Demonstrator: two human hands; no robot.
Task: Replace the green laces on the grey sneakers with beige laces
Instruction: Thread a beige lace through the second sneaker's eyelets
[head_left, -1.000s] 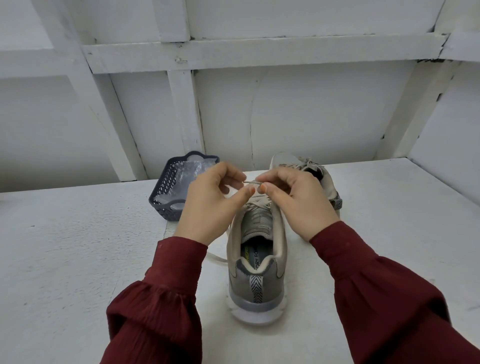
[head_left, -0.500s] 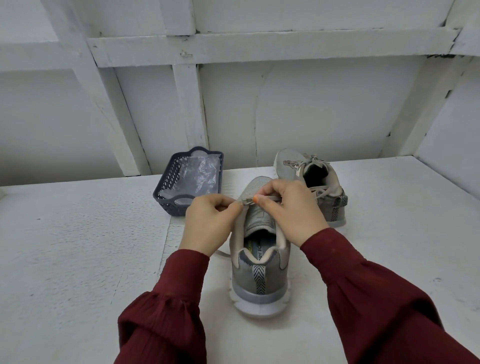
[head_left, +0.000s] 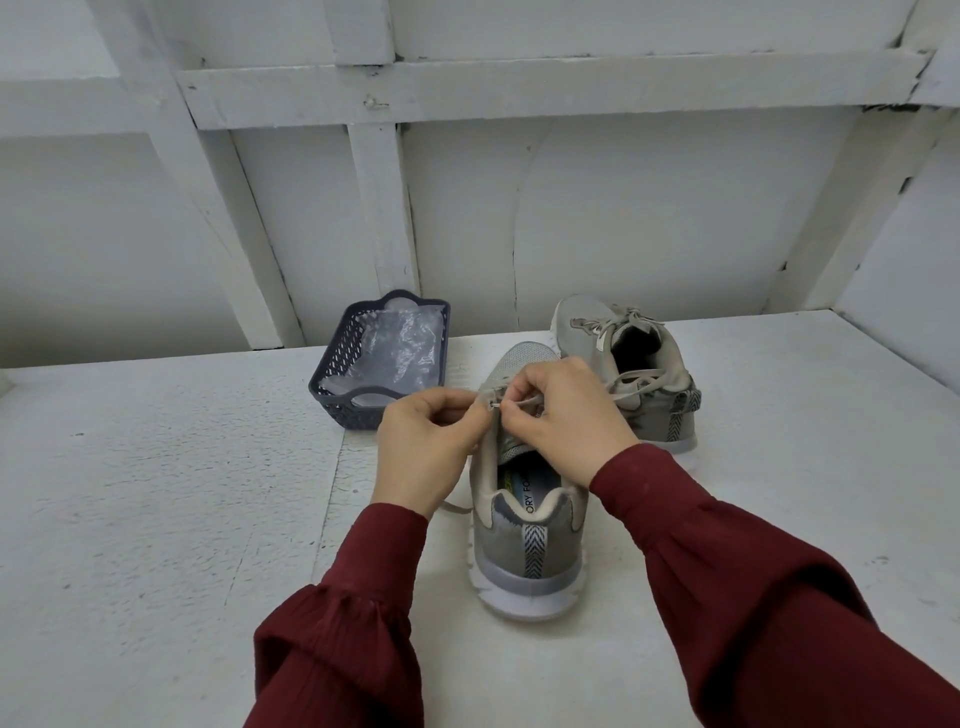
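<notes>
Left hand (head_left: 423, 449) pinches the near sneaker (head_left: 524, 553) at its eyelets — right hand (head_left: 569, 415), the beige lace (head_left: 457, 507).

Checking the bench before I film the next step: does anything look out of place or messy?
Nothing looks damaged or spilled. A loose beige lace end trails on the table left of the near sneaker, and the far sneaker has its laces hanging slack across its opening.

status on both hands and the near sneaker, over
Left hand pinches eyelet edge of near grey mesh sneaker. Right hand pinches beige flat lace at that eyelet. Dark blue plastic basket apart, nothing blocking.
</notes>
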